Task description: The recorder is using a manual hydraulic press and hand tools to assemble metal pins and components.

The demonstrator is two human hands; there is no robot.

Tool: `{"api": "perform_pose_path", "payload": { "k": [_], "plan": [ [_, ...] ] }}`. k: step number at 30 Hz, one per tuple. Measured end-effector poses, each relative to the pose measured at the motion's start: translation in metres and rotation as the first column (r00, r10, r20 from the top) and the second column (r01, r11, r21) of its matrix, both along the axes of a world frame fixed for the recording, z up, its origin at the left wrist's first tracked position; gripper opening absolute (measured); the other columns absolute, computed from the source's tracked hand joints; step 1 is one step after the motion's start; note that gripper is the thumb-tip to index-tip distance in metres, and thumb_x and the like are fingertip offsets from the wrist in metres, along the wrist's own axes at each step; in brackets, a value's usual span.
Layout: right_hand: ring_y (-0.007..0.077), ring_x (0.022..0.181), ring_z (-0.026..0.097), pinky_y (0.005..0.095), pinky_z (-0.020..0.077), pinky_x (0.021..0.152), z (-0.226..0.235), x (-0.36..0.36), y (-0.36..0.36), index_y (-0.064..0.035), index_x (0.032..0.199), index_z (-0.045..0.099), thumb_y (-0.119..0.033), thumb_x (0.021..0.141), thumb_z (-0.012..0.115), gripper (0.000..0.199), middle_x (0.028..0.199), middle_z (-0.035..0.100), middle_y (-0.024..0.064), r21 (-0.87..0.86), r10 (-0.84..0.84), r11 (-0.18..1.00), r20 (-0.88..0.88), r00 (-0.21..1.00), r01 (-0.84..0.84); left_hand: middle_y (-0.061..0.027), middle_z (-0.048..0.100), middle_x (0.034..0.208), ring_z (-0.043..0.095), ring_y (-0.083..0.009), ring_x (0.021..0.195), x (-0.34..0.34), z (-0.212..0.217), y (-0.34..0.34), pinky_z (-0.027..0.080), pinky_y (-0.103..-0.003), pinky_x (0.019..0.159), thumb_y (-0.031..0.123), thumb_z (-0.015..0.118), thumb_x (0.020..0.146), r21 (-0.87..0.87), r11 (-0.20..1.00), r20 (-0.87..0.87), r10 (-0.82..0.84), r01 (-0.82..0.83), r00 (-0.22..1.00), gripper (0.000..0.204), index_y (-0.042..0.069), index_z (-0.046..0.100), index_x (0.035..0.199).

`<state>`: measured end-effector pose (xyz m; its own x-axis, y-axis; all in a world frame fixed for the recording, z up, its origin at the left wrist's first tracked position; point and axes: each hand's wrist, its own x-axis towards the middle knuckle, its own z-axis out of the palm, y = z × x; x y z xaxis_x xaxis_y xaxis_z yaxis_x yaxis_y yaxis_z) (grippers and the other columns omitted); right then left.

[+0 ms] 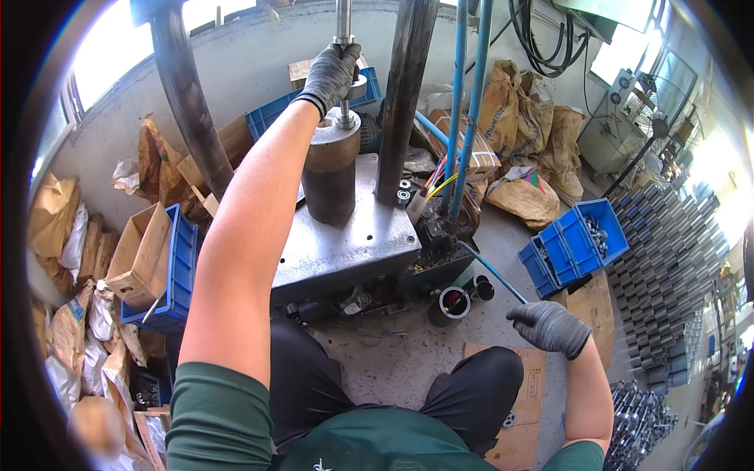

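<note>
The left grip (331, 74), gloved in grey, is clasping the upright steel rod (344, 20) just below a collar; the undersides of its fingers are not showing. A steel ring (359, 86) is sitting at the right side of that grip. The rod assembly is standing upright over the dark cylinder (331, 184), its lower end meeting the cylinder's top. The cylinder is resting upright on the metal surface (345, 250), between two dark steel columns (185, 86).

The right grip (552, 326), also gloved, is curling over the near end of the blue lever (493, 272), which is sloping up and leftward to the machine's right side. Two blue pipes (459, 94) are rising beside the right column.

On the floor, two round dark containers (448, 308) are standing near the lever. To the right, blue crates (569, 247) are holding metal parts, and dark tubes (664, 275) are lying stacked beyond them. To the left, an open cardboard box (141, 263) is sitting against a blue crate (185, 263), with paper sacks (67, 326) leaning nearby
</note>
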<state>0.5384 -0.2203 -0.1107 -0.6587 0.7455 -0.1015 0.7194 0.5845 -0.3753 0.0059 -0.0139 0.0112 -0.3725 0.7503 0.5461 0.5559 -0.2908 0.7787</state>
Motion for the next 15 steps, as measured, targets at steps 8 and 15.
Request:
{"api": "perform_pose_path", "payload": {
  "k": [8, 15],
  "plan": [
    [0.0388, 0.090, 0.071, 0.0465, 0.0573, 0.084, 0.004, -0.005, 0.001, -0.0092, 0.116, 0.074, -0.020, 0.091, 0.066, 0.028, 0.098, 0.074, 0.0200, -0.004, -0.043, 0.999, -0.073, 0.996, 0.043, -0.0070, 0.068, 0.076, 0.067, -0.0190, 0.070, -0.003, -0.004, 0.000, 0.056, -0.037, 0.067, 0.045, 0.057, 0.106, 0.010, 1.000, -0.017, 0.006, -0.006, 1.000, 0.042, 0.004, 0.065, 0.109],
    [0.0386, 0.090, 0.071, 0.0448, 0.0579, 0.082, 0.002, 0.001, 0.002, -0.0075, 0.115, 0.074, -0.014, 0.091, 0.067, 0.026, 0.097, 0.074, 0.0194, -0.052, 0.059, 0.997, 0.114, 0.992, -0.053, -0.0076, 0.068, 0.077, 0.067, -0.0186, 0.071, 0.002, -0.005, 0.001, 0.057, -0.037, 0.069, 0.045, 0.057, 0.106, 0.004, 0.999, 0.134, -0.053, 0.053, 0.990, 0.042, 0.004, 0.065, 0.110]
  ]
}}
